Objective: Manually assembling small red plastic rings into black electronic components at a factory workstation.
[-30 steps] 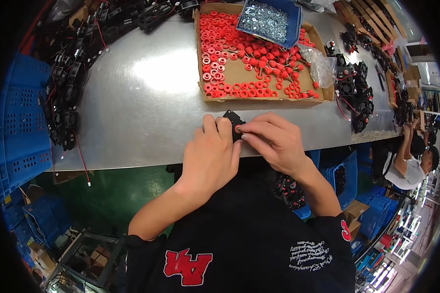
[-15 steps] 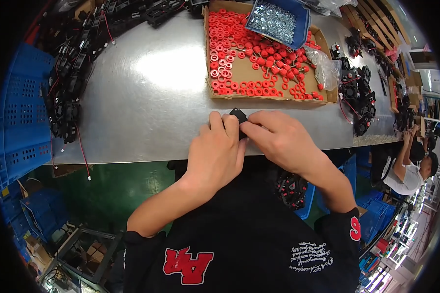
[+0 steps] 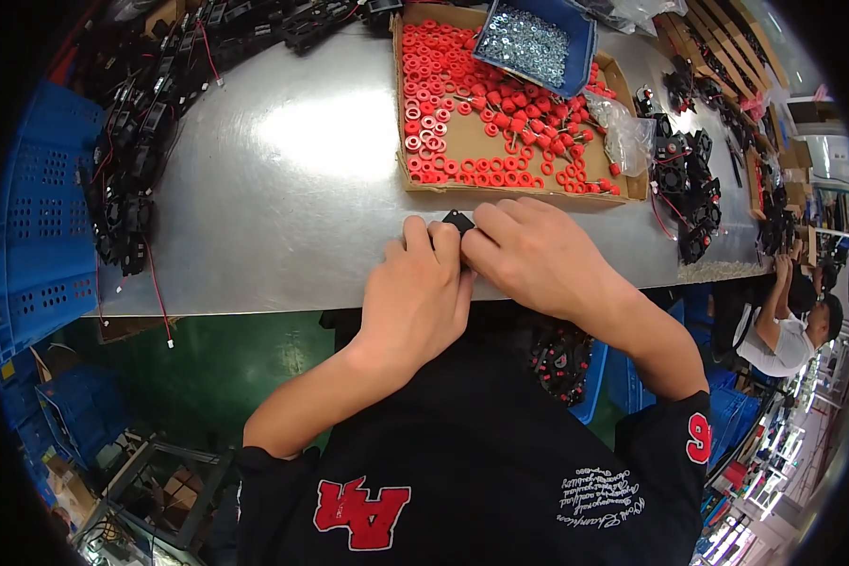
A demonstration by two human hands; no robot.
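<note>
A small black part (image 3: 458, 221) with a flat face and a corner hole is held over the near edge of the metal table; most of it is covered by fingers. My left hand (image 3: 415, 283) is closed around its left side, thumb below. From the right, my right hand (image 3: 533, 250) presses curled fingers and thumb against it, and whether a smaller piece is between them is hidden. Just beyond both hands lies a cardboard tray (image 3: 528, 190) of red rings and red-headed pieces with metal shafts.
A blue bin (image 3: 590, 57) of small metal hardware rests on the tray beside a clear plastic bag (image 3: 627, 137). Black fans with wires (image 3: 127, 222) line the table's left; more fans (image 3: 684, 184) lie right. A blue crate (image 3: 47, 217) stands far left. Another person (image 3: 783, 340) works far right.
My right hand has shifted slightly up, its fingers curling more tightly against the black part, and its elbow has swung outward to the right. My left hand stays almost still.
</note>
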